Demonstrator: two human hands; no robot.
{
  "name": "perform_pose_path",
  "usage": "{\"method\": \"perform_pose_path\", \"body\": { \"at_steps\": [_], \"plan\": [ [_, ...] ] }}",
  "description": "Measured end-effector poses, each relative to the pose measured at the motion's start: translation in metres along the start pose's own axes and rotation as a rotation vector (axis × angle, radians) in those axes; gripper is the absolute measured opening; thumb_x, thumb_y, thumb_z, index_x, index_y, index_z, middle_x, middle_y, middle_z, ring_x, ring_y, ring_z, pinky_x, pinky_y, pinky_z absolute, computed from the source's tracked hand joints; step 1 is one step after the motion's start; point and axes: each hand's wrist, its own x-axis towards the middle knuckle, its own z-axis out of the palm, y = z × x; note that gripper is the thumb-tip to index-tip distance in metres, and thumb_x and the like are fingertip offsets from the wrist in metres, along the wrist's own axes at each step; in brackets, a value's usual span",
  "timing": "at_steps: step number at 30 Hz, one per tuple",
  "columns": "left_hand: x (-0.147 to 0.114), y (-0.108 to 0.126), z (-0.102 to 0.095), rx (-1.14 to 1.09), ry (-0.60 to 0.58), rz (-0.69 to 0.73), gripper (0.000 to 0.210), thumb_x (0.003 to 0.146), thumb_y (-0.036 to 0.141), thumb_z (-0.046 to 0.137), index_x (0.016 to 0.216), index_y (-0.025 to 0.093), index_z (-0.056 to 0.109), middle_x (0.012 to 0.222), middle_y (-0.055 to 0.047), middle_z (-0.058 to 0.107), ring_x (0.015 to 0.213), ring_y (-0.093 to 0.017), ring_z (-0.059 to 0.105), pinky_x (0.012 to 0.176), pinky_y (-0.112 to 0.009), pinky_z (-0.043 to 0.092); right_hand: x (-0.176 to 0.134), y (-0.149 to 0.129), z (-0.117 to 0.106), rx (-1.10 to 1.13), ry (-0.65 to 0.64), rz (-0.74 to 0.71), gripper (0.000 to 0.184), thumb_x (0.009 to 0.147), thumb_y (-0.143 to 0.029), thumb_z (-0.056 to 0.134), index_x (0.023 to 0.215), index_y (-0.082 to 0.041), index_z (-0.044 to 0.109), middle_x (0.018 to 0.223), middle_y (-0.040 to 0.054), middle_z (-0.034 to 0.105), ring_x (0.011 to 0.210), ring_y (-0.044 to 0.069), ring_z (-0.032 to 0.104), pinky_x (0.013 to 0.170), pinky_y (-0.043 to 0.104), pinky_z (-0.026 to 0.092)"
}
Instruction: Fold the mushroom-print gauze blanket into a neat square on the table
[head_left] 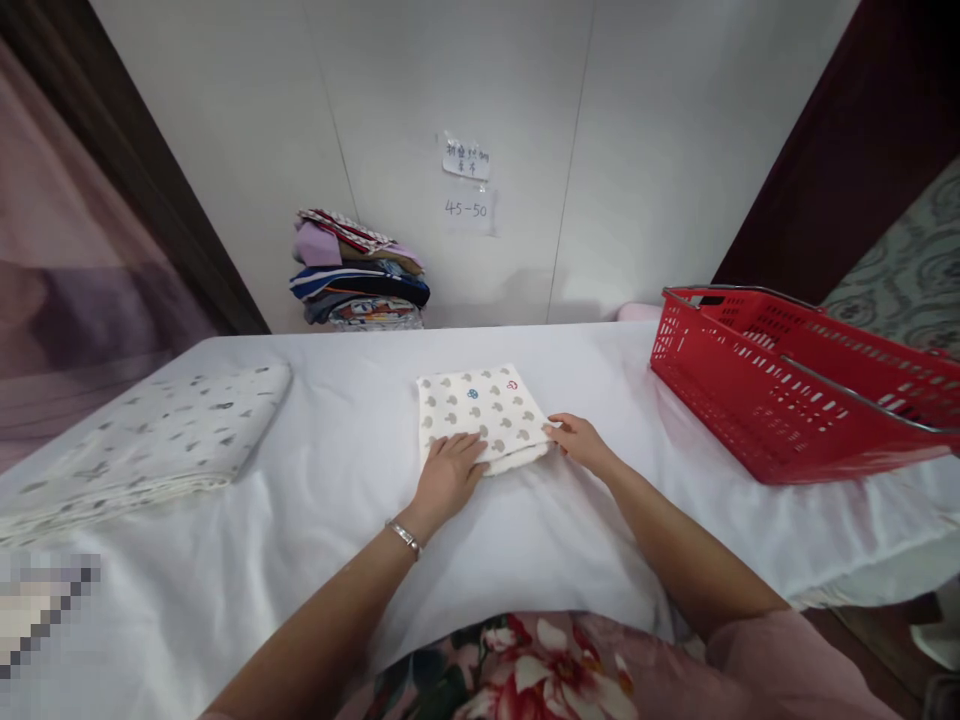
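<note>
A folded white cloth (480,408) with small grey printed motifs, plus one blue and one red mark, lies in the middle of the white-covered table. My left hand (450,470) rests on its near left part, palm down with the fingers stretched out; a silver bracelet circles that wrist. At the cloth's near right corner, my right hand (579,440) pinches the edge between thumb and fingers. The layers along the near edge look thick and slightly apart.
A larger folded white cloth (165,425) with grey prints lies at the left. On the right stands a red plastic basket (757,400) with metal handles. Behind the table's far edge is a stack of folded fabrics (360,275). Handwritten paper signs (469,208) hang on the wall.
</note>
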Motion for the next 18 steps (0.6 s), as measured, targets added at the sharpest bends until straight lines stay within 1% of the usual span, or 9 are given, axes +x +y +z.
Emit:
{"method": "perform_pose_path", "body": {
  "at_steps": [3,6,8,10,12,15,18],
  "plan": [
    [0.004,0.004,0.0,-0.01,0.032,-0.009,0.028,0.087,0.024,0.053,0.113,0.019,0.061,0.12,-0.008,0.062,0.112,-0.023,0.053,0.095,-0.042,0.041,0.005,-0.005,0.001,-0.022,0.048,-0.023,0.033,0.072,-0.037,0.059,0.099,-0.019,0.063,0.06,-0.0041,0.056,0.055,0.012,0.052,0.054,0.025,0.041],
    [0.007,0.005,0.001,-0.021,0.051,-0.039,0.022,0.088,0.024,0.05,0.104,0.02,0.064,0.111,-0.006,0.066,0.104,-0.023,0.057,0.088,-0.04,0.045,0.006,-0.014,-0.001,-0.031,0.111,-0.055,0.029,0.069,-0.034,0.061,0.095,-0.021,0.064,0.065,-0.0038,0.057,0.062,0.013,0.052,0.06,0.025,0.04],
    [0.008,0.006,0.002,-0.035,0.079,-0.059,0.022,0.089,0.023,0.047,0.102,0.02,0.065,0.108,-0.005,0.067,0.099,-0.022,0.059,0.085,-0.038,0.046,0.004,-0.02,-0.002,0.044,0.12,-0.074,0.029,0.069,-0.036,0.06,0.094,-0.021,0.063,0.063,-0.0045,0.055,0.059,0.012,0.05,0.057,0.024,0.039],
    [0.007,0.006,0.002,-0.051,0.109,-0.072,0.023,0.09,0.022,0.045,0.103,0.02,0.064,0.107,-0.005,0.067,0.098,-0.021,0.058,0.083,-0.036,0.047,0.002,-0.024,-0.002,0.185,0.081,-0.066,0.032,0.07,-0.039,0.06,0.096,-0.02,0.062,0.056,-0.006,0.05,0.051,0.01,0.046,0.049,0.023,0.036],
    [0.005,0.005,0.001,-0.057,0.107,-0.067,0.023,0.09,0.021,0.044,0.103,0.021,0.063,0.108,-0.005,0.066,0.1,-0.021,0.058,0.083,-0.036,0.046,0.0,-0.025,-0.003,0.265,-0.009,-0.012,0.037,0.07,-0.038,0.061,0.101,-0.019,0.061,0.05,-0.0074,0.047,0.044,0.009,0.042,0.043,0.022,0.032],
    [0.003,0.005,0.0,-0.046,0.061,-0.034,0.022,0.09,0.023,0.045,0.102,0.021,0.063,0.107,-0.005,0.066,0.1,-0.022,0.057,0.085,-0.038,0.045,-0.003,-0.022,-0.005,0.15,-0.132,0.093,0.047,0.069,-0.03,0.063,0.113,-0.018,0.056,0.047,-0.0081,0.047,0.04,0.009,0.041,0.04,0.021,0.03],
    [0.002,0.008,0.0,-0.044,0.057,-0.014,0.024,0.089,0.027,0.048,0.109,0.021,0.06,0.11,-0.007,0.064,0.102,-0.023,0.056,0.087,-0.04,0.044,-0.002,-0.019,-0.008,0.053,-0.157,0.144,0.055,0.072,-0.028,0.061,0.125,-0.017,0.049,0.051,-0.0065,0.052,0.041,0.009,0.044,0.041,0.021,0.032]
  ]
}}
